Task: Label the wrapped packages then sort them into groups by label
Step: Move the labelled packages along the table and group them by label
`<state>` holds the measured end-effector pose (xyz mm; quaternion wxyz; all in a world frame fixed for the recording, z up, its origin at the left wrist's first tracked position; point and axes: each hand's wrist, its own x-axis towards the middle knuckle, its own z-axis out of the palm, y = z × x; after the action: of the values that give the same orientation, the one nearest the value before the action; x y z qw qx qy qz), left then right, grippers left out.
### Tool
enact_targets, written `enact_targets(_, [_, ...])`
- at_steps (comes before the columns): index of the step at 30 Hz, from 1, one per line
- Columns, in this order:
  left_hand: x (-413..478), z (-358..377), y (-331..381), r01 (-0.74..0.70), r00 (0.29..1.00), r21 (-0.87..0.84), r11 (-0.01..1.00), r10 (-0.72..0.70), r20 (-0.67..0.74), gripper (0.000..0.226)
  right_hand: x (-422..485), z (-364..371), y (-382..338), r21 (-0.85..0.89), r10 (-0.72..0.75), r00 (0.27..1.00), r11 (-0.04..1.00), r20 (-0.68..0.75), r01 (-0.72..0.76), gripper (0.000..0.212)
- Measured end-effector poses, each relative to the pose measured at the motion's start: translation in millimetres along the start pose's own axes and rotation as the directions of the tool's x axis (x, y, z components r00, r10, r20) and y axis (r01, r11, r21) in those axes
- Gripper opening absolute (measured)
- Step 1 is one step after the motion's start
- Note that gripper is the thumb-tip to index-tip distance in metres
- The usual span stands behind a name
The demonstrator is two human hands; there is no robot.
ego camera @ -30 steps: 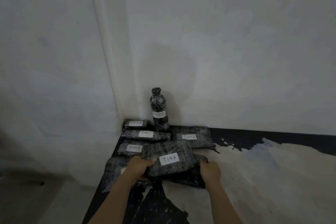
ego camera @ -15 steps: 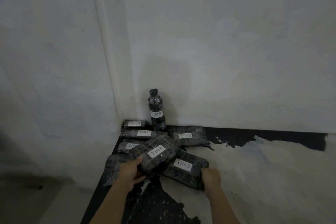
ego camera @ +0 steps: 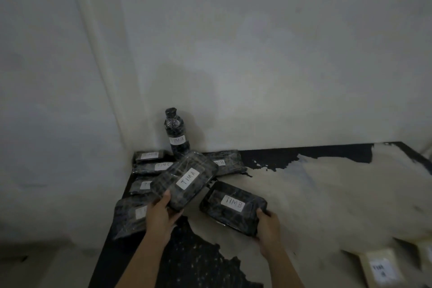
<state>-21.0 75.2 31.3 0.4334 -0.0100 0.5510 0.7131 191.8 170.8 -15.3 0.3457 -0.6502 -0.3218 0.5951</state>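
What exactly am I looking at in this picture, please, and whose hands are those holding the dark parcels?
There is no machine here. A person wears a camera on the head, so this single view looks forward and down at their own two bare hands. The left hand grips the TIM A package, dark-wrapped and held tilted over the pile. The right hand grips the TIM B package, down by the worn table. Behind them, in the corner, lie more labelled packages, among them the TIM C package. A wrapped bottle marked TIM B stands upright by the wall.
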Motion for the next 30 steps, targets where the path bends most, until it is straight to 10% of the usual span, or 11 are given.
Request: enact_targets(30, [-93,252,-220,0.045,0.997,0.188,0.981,-0.057,0.059,0.040,80,-311,-112,0.216,-0.205,0.829,0.907,-0.521,0.360,0.037])
